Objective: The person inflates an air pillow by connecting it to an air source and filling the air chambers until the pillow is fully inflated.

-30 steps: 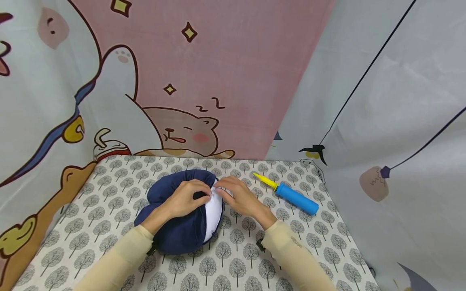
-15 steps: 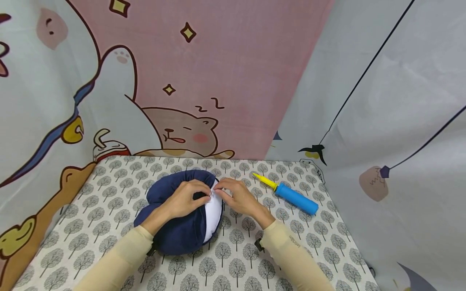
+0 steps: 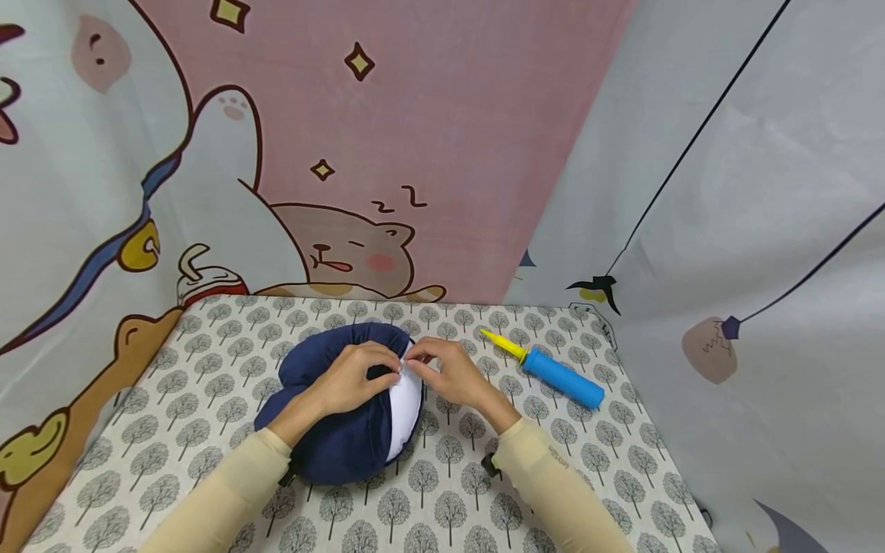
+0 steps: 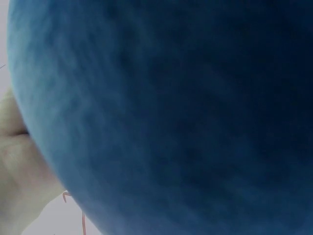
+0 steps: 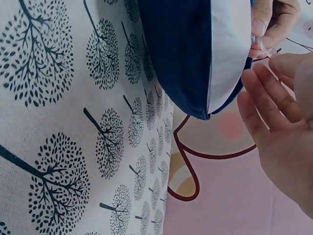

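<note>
A navy U-shaped inflatable neck pillow (image 3: 339, 453) lies on the table, its plush cover parted along the right side over a white inner bladder (image 3: 406, 403). My left hand (image 3: 349, 378) reaches across the pillow and pinches a small clear air valve (image 5: 256, 41) on the white part between thumb and finger. From the other side my right hand (image 3: 452, 374) pinches the clear valve's cap at its thumb and index fingertips, the other fingers loosely extended. Plush navy fabric fills most of the left wrist view, hiding the left fingertips there.
A blue hand pump (image 3: 563, 378) with a yellow nozzle (image 3: 503, 342) lies to the right of the pillow. The table has a white cloth (image 3: 449, 507) printed with grey trees. Cartoon-printed curtains (image 3: 442, 153) stand behind and at both sides.
My right index finger has bent more, and the right fingertips have shifted slightly down at the valve. My left hand, the pillow and the pump have stayed in place.
</note>
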Available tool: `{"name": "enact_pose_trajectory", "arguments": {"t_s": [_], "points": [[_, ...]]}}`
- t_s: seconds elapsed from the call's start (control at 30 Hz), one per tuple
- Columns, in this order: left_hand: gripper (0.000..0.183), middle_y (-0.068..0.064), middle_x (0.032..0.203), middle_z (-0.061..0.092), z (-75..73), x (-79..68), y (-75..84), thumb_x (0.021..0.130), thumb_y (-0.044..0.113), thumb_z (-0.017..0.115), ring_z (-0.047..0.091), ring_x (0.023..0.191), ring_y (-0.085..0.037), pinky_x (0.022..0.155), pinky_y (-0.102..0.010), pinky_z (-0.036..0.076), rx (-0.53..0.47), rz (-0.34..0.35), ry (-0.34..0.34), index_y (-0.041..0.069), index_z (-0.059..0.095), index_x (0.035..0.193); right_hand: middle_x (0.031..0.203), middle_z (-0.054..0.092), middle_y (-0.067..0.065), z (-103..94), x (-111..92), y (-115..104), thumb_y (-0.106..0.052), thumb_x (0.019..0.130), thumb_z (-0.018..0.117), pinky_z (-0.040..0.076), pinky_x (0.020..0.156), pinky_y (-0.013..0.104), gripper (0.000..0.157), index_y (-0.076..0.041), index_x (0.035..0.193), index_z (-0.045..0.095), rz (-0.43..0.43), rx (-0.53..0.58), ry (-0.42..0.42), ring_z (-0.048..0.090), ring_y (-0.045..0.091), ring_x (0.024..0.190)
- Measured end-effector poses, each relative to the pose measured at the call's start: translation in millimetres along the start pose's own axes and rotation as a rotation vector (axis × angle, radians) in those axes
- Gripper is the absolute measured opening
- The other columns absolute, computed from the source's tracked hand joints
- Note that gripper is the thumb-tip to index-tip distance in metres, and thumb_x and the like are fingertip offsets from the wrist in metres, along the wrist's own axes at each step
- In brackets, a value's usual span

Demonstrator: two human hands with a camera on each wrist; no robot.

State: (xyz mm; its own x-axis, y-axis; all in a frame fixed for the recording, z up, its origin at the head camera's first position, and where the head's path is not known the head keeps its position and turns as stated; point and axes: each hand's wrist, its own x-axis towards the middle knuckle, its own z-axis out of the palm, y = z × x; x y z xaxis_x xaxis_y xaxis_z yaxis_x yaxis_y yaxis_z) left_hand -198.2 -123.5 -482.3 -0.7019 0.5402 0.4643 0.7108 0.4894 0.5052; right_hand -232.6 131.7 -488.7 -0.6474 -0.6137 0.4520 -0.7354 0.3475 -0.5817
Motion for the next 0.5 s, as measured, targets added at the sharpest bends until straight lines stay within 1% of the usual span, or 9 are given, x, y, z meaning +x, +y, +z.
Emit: {"name": "enact_pose_trajectory", "arguments": {"t_s": [0.23, 0.5], "points": [[0.014, -0.008, 0.122, 0.085, -1.7, 0.9, 1.8, 0.101, 0.011, 0.085, 0.079, 0.118, -0.028, 0.104, -0.05, 0.063, -0.013, -0.033, -0.025, 0.008, 0.088, 0.115, 0.105, 0.083, 0.004, 0.6, -0.1, -0.2, -0.006, 0.107, 0.077, 0.065, 0.089, 0.028, 0.008, -0.009, 0.111, 0.083, 0.047, 0.087, -0.01, 0.075, 0.009, 0.092], [0.013, -0.008, 0.12, 0.085, -1.4, -0.1, 1.8, 0.101, 0.01, 0.085, 0.079, 0.117, -0.029, 0.103, -0.05, 0.063, -0.007, -0.022, -0.013, 0.008, 0.088, 0.114, 0.104, 0.083, 0.006, 2.0, -1.0, -2.2, -0.008, 0.106, 0.078, 0.064, 0.084, 0.026, 0.007, -0.01, 0.109, 0.083, 0.177, 0.193, -0.013, 0.073, 0.006, 0.09]]}}
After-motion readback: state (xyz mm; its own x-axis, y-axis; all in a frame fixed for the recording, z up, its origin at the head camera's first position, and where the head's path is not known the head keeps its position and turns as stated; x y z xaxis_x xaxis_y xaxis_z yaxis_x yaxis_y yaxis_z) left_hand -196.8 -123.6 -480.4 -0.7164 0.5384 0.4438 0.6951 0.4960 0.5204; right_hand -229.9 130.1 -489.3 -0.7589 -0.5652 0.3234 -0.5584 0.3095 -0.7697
